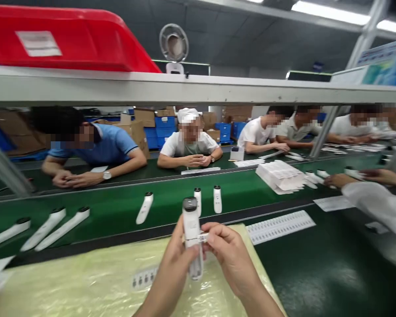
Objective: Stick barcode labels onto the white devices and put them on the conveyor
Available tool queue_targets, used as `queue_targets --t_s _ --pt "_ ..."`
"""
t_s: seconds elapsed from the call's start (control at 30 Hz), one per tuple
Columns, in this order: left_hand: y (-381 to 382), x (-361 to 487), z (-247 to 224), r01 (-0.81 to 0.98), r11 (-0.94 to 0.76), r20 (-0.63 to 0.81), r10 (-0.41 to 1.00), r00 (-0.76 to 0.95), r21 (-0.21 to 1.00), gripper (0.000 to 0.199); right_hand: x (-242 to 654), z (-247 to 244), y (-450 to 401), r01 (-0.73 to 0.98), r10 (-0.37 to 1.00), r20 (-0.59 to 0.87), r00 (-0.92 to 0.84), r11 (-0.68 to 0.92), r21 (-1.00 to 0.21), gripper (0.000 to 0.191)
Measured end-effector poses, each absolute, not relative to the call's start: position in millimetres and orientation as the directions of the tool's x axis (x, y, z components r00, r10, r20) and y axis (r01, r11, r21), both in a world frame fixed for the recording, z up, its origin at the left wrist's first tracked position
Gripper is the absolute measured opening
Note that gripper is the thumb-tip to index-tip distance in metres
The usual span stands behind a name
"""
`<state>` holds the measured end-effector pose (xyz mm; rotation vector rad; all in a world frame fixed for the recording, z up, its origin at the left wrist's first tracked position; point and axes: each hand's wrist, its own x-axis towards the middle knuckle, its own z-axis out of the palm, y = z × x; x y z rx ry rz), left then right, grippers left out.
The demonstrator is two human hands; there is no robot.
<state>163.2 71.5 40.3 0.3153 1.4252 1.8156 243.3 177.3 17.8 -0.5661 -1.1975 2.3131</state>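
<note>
My left hand (pixel 171 266) is closed around a slim white handheld device (pixel 192 224) with a glossy dark head, held upright above the yellow plastic-covered mat (pixel 95 281). Between the thumb and fingers of my right hand (pixel 231 253) is a small white printed label (pixel 203 237), at the right side of the device and seemingly touching it. Partly behind my left forearm, a label sheet (pixel 145 278) lies on the mat. A longer label sheet (pixel 282 226) rests to the right on the dark green table.
Several similar devices (pixel 145 208) lie on the green conveyor belt (pixel 112 207). A stack of white papers (pixel 280 176) sits on its far right. Co-workers sit opposite; another person's hands (pixel 339 180) reach in from the right. A shelf (pixel 218 90) with a red bin (pixel 86 39) spans overhead.
</note>
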Motion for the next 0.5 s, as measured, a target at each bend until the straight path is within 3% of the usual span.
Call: queue_targets --t_s 0.17,0.5 --pt "70 176 42 -0.456 -0.034 -0.293 0.724 -0.625 0.889 0.078 244 9 166 -0.161 0.531 -0.158 -0.832 -0.505 -0.848 0.035" --pt "67 172 23 -0.368 0.006 -0.262 0.713 -0.651 0.93 0.072 243 13 165 -0.186 0.605 -0.112 -0.788 -0.408 -0.894 0.038"
